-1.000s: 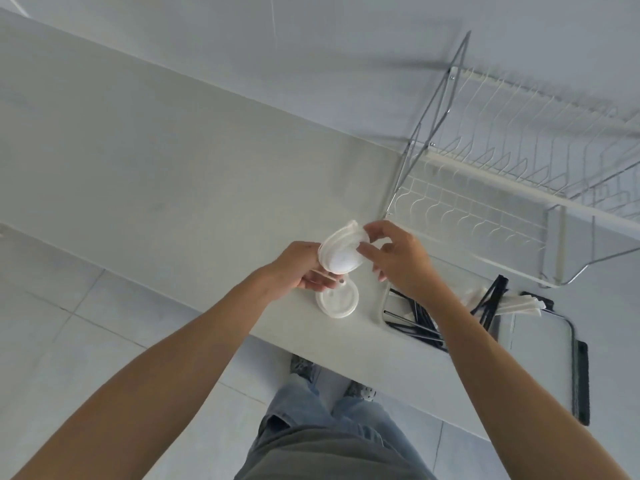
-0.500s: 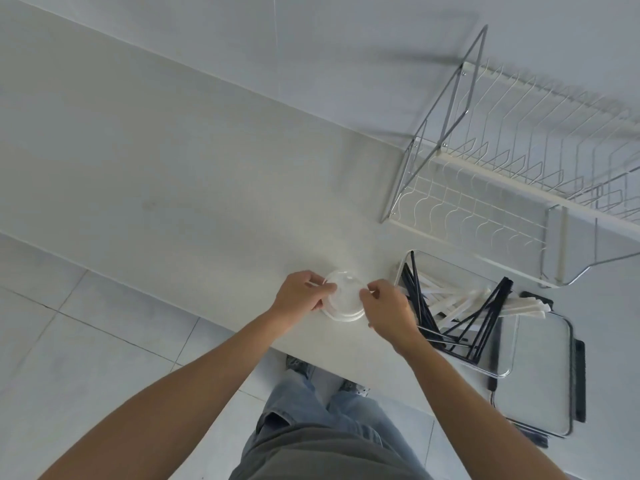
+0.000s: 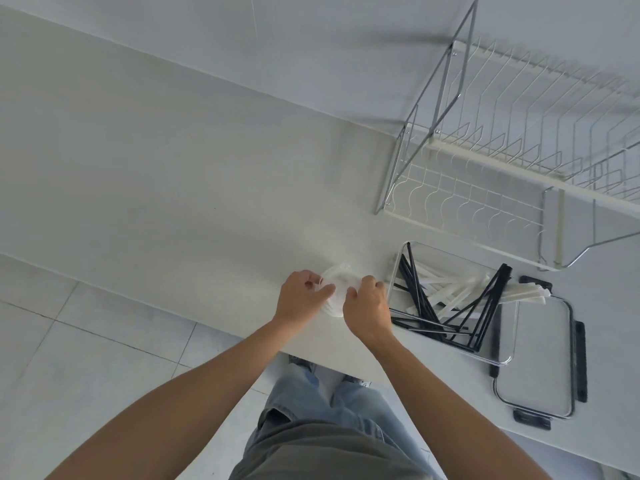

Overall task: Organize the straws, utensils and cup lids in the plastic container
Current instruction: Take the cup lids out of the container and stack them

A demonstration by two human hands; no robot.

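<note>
From the head view, the left hand (image 3: 304,299) and right hand (image 3: 367,311) both grasped a small stack of white cup lids (image 3: 337,284) low over the counter (image 3: 173,188), just left of the clear plastic container (image 3: 507,341) holding black straws (image 3: 419,306) and white utensils (image 3: 450,289). A wire dish rack (image 3: 502,168) stood behind.

Pale, matte countertop (image 3: 173,174) running diagonally across view, front edge straight. Plain light wall (image 3: 346,39) behind, one thin vertical seam visible. Floor (image 3: 69,358) below laid in large light-grey tiles with darker grout lines. Wire dish rack (image 3: 512,161), chrome frame with white-coated tines, standing on the counter at right, against the wall. Lighting soft and even; faint shadows cast on wall behind rack.
</note>
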